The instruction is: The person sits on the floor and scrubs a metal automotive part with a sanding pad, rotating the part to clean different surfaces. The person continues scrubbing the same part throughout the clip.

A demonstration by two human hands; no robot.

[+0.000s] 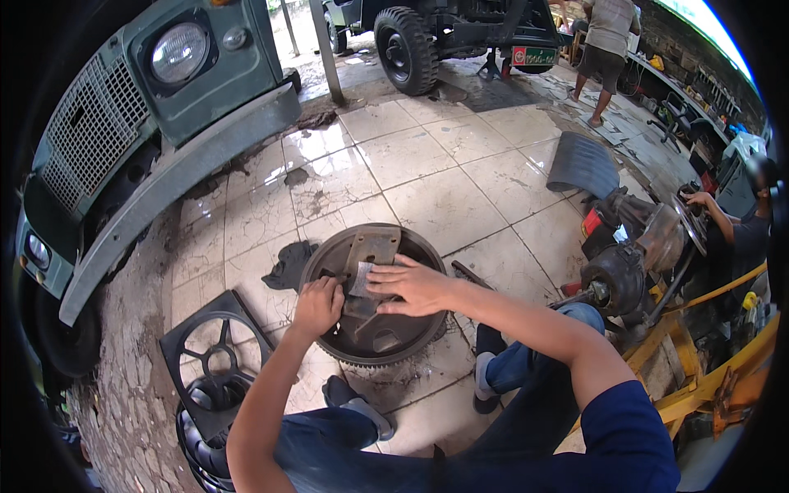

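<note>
A round, dark metal flywheel (419, 245) with teeth round its edge lies on the tiled floor between my feet. Inside its rim rests a worn metal plate (376, 243) with holes near its upper end. My right hand (415, 286) lies flat over the plate, fingers stretched, touching a small pale grey sheet (360, 281). At the left side of the flywheel is my left hand (319, 306), its fingers curled down by the plate; what they grip is hidden beneath them. A dark crumpled cloth (291, 264) sits just left of the flywheel.
A black fan shroud (215, 329) lies at lower left. Beyond it stands a green vehicle with a grey bumper (193, 185). On the right are a large axle assembly (629, 267), a yellow frame (699, 386) and a co-worker (744, 222). Another person (608, 49) stands farther back.
</note>
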